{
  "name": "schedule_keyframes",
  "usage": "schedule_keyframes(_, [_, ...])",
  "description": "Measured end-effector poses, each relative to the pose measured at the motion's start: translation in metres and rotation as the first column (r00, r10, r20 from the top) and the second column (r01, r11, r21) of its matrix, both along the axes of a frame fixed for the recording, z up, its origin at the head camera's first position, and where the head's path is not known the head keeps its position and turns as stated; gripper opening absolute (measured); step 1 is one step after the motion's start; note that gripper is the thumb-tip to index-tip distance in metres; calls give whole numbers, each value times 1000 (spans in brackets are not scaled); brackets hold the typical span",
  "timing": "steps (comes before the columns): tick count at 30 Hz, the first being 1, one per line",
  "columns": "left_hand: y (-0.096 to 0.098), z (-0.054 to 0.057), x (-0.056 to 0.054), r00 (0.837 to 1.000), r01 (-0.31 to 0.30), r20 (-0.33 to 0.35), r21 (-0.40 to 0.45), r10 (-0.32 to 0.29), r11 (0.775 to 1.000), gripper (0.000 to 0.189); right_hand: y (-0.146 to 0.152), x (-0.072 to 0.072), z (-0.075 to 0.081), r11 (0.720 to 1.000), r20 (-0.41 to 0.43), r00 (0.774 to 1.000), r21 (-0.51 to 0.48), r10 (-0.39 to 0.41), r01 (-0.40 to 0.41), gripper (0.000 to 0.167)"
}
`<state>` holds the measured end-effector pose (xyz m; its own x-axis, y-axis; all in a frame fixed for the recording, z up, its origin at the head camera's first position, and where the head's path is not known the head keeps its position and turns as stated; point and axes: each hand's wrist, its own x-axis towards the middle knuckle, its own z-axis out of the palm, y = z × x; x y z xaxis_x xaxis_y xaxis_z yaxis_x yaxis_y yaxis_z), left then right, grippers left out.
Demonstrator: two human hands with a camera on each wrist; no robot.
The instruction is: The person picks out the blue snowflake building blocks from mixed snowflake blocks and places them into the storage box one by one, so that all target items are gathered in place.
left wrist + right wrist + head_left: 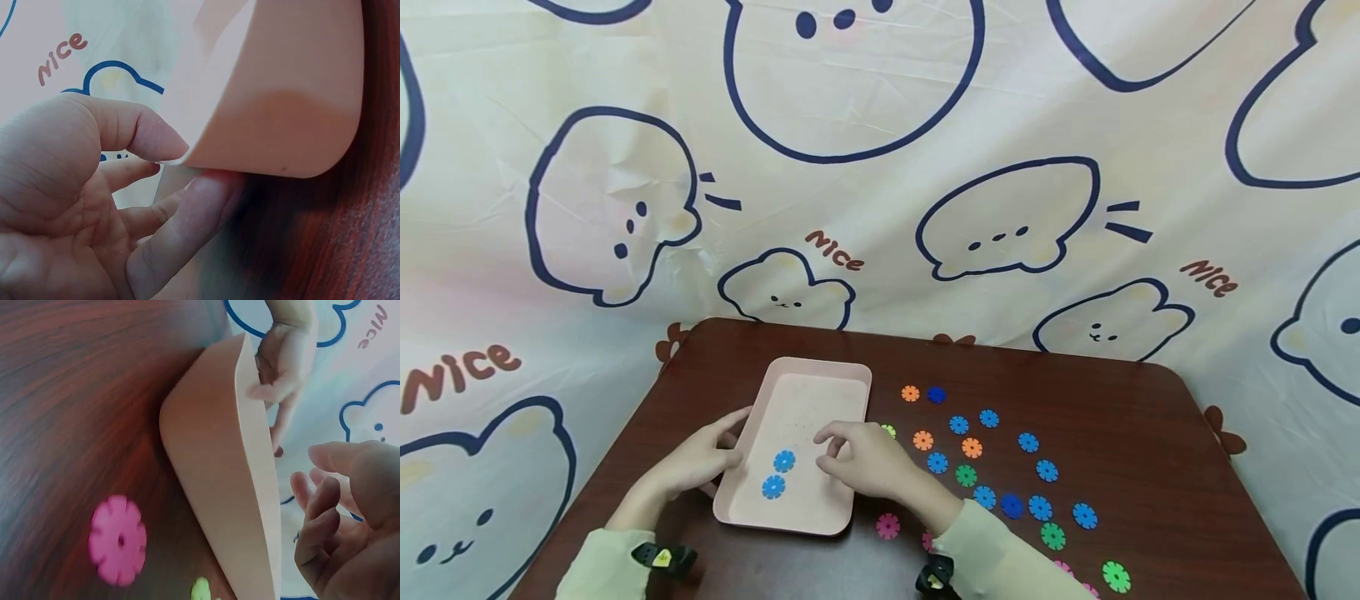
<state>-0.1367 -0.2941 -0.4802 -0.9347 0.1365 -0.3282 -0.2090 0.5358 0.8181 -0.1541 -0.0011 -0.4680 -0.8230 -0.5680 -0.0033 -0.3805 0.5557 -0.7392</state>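
My left hand (696, 454) grips the left edge of a pale pink tray (820, 392). In the left wrist view, its thumb lies at the rim of the tray (287, 125) and a finger is beneath. Two blue notched discs (784, 461) lie inside, near the tray's front left. Over the tray's right half hovers my right hand (868, 458), fingers loosely bent. The right wrist view shows the thumb and fingers of that hand (356, 519) apart, with nothing seen between them. Beside the tray, a pink notched disc (103, 534) lies on the table.
Scattered right of the tray on the dark wooden table (1150, 467) are several notched discs, among them an orange disc (922, 440), a green disc (1053, 536) and a dark blue disc (1012, 506). A printed cloth (880, 208) hangs behind. My right forearm partly covers some pink discs.
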Motion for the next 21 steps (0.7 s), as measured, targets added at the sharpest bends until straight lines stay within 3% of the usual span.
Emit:
schedule_keyframes(9, [1,1,0,1000,1,6,-3,-1,1000,77,45,-1,-2,999,-41,999,-33,-23,22,26])
schedule_keyframes(21, [1,1,0,1000,4,-3,-12,-4,1000,77,106,-3,-17,988,-40,988,1,-151,151,27])
